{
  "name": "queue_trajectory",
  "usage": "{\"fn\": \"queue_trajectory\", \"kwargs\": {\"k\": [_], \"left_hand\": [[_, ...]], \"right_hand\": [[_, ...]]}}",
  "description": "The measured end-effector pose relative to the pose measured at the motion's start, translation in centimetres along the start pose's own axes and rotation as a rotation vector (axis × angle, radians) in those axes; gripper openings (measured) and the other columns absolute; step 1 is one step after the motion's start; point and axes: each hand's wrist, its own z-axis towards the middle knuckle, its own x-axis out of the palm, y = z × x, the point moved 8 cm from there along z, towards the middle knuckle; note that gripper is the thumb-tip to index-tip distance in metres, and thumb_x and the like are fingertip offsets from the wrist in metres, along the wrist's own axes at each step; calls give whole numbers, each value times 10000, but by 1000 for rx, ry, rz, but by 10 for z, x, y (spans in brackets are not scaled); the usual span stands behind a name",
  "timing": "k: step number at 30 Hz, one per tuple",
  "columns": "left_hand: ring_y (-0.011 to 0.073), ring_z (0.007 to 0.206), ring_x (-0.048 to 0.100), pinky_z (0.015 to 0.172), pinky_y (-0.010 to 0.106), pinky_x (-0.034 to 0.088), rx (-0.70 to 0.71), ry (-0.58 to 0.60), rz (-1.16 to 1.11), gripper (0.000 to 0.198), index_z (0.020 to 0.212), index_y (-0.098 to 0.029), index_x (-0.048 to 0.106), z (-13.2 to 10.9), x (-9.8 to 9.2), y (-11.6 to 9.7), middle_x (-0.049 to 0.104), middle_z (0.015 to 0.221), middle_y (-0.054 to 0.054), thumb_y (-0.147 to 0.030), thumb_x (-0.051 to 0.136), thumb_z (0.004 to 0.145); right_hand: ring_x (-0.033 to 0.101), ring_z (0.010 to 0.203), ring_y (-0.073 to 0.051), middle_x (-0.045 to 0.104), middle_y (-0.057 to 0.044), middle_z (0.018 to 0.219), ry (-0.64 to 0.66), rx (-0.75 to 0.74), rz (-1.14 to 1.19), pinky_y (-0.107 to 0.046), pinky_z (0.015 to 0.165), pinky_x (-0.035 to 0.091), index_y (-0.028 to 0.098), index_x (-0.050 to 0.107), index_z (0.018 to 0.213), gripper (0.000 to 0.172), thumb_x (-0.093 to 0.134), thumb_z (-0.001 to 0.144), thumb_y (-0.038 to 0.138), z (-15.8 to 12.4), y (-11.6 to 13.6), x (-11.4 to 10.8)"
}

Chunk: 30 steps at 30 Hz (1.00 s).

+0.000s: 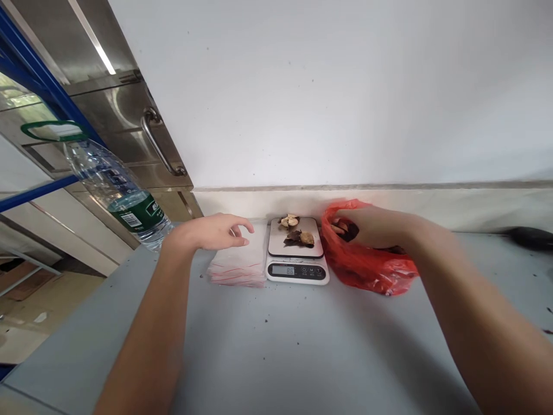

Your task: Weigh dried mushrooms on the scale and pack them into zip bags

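A white kitchen scale [298, 281] stands on the table against the wall, its display seeming to read 86. On its plate lie two small clumps of dried plant pieces: a pale one [288, 221] behind and a darker brown one [301, 238] in front. My left hand [224, 231] hovers over a stack of clear zip bags [237, 275] left of the scale, fingers apart and holding nothing. To the right, my right hand [360, 226] reaches into the mouth of a red plastic bag [375, 271] with dark dried pieces [341, 228] inside. Its fingertips are hidden there.
A large water bottle [138, 210] with a green handle stands at the table's left edge. Beyond it are a metal door handle [158, 144] and blue shelving [38, 69]. A black object [531, 237] lies far right. Dark crumbs dot the grey tabletop [276, 357].
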Motion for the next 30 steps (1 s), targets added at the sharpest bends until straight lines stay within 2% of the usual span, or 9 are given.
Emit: {"fn": "queue_trajectory", "kwargs": {"k": [6, 10, 13, 17, 19, 21, 24, 27, 30], "left_hand": [[276, 1260, 662, 1053, 339, 493, 11, 0, -13, 613, 1524, -277, 530, 1, 1, -2, 672, 1458, 77, -505, 452, 961], [289, 1245, 666, 1032, 352, 513, 23, -31, -6, 583, 1515, -276, 541, 6, 2, -6, 666, 1463, 74, -478, 421, 981], [298, 1326, 612, 1082, 365, 489, 113, -180, -23, 555, 1491, -257, 566, 18, 0, -19, 610, 1532, 75, -433, 339, 1016], [306, 1515, 410, 1225, 414, 357, 286, -379, -34, 616, 1521, -201, 532, 37, 6, -45, 498, 1632, 91, -462, 213, 1063], [291, 1551, 349, 1256, 415, 308, 330, -376, -26, 624, 1569, -190, 475, 45, 15, -55, 447, 1669, 87, -447, 197, 1074], [286, 1540, 361, 1261, 410, 292, 368, -344, -8, 606, 1539, -179, 516, 48, 22, -63, 468, 1656, 88, -414, 203, 1076], [289, 1418, 511, 1199, 386, 374, 420, -293, -27, 582, 1423, -191, 633, 44, 24, -69, 618, 1520, 86, -408, 226, 1068], [293, 1264, 628, 1088, 363, 467, 398, -238, -102, 593, 1335, -226, 690, 39, 21, -65, 713, 1380, 69, -503, 242, 1062], [301, 1197, 667, 1032, 358, 499, 349, -198, -146, 647, 1284, -222, 714, 36, 19, -58, 735, 1344, 74, -611, 252, 1050]], "right_hand": [[343, 512, -131, 417, 16, 614, -60, -31, 52, -323, 539, 323, 233, 364, 604, 299, 580, 761, 100, 6, -1, -1], [355, 488, -132, 428, 20, 597, -82, -90, 64, -322, 522, 321, 236, 372, 594, 306, 587, 756, 90, 8, 4, 0], [399, 477, -135, 499, 8, 597, -106, -133, 55, -313, 492, 313, 241, 438, 591, 272, 594, 769, 106, 12, 7, 1], [448, 484, -143, 535, 2, 601, -121, -165, 91, -302, 474, 324, 244, 447, 596, 262, 613, 758, 124, 13, 3, -3], [431, 480, -139, 533, -6, 607, -147, -156, 108, -305, 474, 331, 238, 400, 565, 307, 608, 768, 139, 11, -1, -8], [387, 466, -128, 511, -10, 601, -190, -155, 99, -309, 469, 322, 232, 347, 538, 361, 603, 777, 145, 9, -3, -15], [346, 452, -119, 472, -3, 576, -192, -164, 97, -313, 456, 292, 233, 330, 523, 392, 621, 774, 155, 6, -5, -19], [308, 443, -117, 423, 12, 548, -109, -149, 172, -317, 450, 257, 241, 343, 526, 397, 636, 789, 187, 2, -9, -19], [322, 435, -123, 428, 17, 525, -69, -181, 202, -318, 455, 247, 249, 460, 539, 328, 649, 805, 213, -7, -11, -23]]}}
